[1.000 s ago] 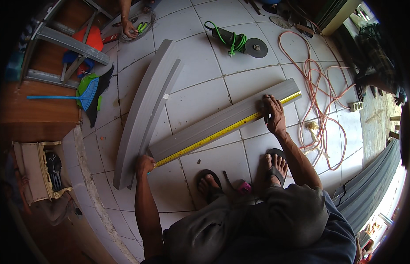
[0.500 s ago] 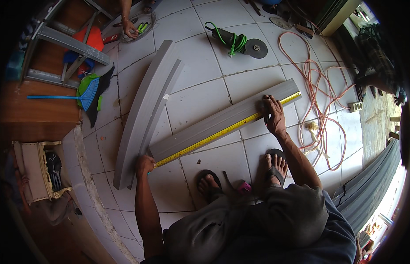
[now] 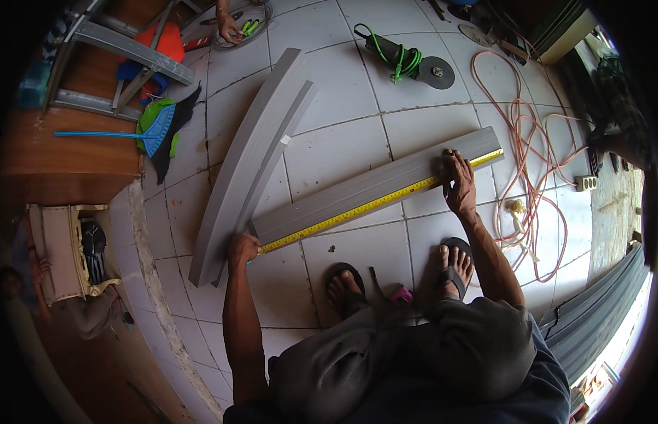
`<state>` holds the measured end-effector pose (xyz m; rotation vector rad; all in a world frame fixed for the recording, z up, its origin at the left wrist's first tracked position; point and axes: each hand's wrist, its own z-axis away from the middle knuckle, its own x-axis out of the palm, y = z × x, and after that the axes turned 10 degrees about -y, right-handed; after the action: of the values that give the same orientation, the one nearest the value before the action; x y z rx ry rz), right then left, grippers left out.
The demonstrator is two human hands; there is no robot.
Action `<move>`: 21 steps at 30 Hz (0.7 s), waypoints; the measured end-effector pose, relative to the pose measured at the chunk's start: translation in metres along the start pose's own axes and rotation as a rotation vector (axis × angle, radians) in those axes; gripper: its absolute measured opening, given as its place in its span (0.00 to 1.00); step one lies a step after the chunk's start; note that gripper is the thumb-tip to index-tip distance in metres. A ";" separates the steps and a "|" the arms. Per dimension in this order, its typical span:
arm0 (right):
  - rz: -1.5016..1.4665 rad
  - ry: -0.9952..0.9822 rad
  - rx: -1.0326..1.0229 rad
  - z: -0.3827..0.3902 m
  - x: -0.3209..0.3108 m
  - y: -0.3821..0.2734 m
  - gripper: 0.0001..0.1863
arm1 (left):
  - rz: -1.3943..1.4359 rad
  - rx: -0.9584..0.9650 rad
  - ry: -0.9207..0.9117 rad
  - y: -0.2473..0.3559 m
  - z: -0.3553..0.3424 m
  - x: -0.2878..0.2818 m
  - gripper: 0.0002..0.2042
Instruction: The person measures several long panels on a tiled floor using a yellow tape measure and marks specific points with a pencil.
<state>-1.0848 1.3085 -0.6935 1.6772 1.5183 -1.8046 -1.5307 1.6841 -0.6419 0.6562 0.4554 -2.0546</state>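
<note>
A grey rectangular bar [image 3: 357, 180], apparently metal, lies slantwise on the tiled floor before me. Along its near edge stretches the yellow blade of a tape measure [image 3: 357, 212]. My left hand [image 3: 244, 249] is closed on the tape at the bar's near left end; a bit of teal shows under the fingers. Near the far right end, my right hand [image 3: 460, 184] has bent fingers over the bar and grips the tape against it. Left of the bar lie a longer grey bar [image 3: 248, 155] and a thin grey strip [image 3: 286, 124], close together.
An angle grinder [image 3: 414, 65] with a green cord lies beyond the bar. Orange cable [image 3: 520, 141] loops at the right, beside a white socket strip [image 3: 587, 184]. A pink object [image 3: 401, 295] lies between my feet. Another person's hand [image 3: 228, 27], a ladder [image 3: 131, 49] and a blue broom [image 3: 156, 134] are upper left.
The view has shifted slightly, so the scene sits a little further right. Both my hands keep their places on the tape and bar.
</note>
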 end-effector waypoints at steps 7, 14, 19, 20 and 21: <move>0.009 0.000 0.002 0.001 0.000 0.001 0.25 | 0.018 0.007 -0.004 -0.005 -0.005 0.004 0.08; 0.014 -0.009 0.010 0.001 -0.002 0.000 0.25 | 0.043 0.023 -0.003 -0.005 -0.005 0.005 0.08; 0.043 0.011 0.001 -0.001 -0.003 -0.004 0.21 | 0.058 -0.008 -0.013 -0.005 -0.004 0.004 0.09; 0.043 0.011 0.001 -0.001 -0.003 -0.004 0.21 | 0.057 -0.008 -0.013 -0.005 -0.004 0.004 0.09; 0.037 0.014 0.003 -0.001 -0.003 -0.004 0.21 | 0.043 0.003 -0.012 -0.004 -0.004 0.004 0.09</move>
<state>-1.0863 1.3094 -0.6892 1.7113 1.4809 -1.7809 -1.5351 1.6861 -0.6466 0.6493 0.4279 -2.0174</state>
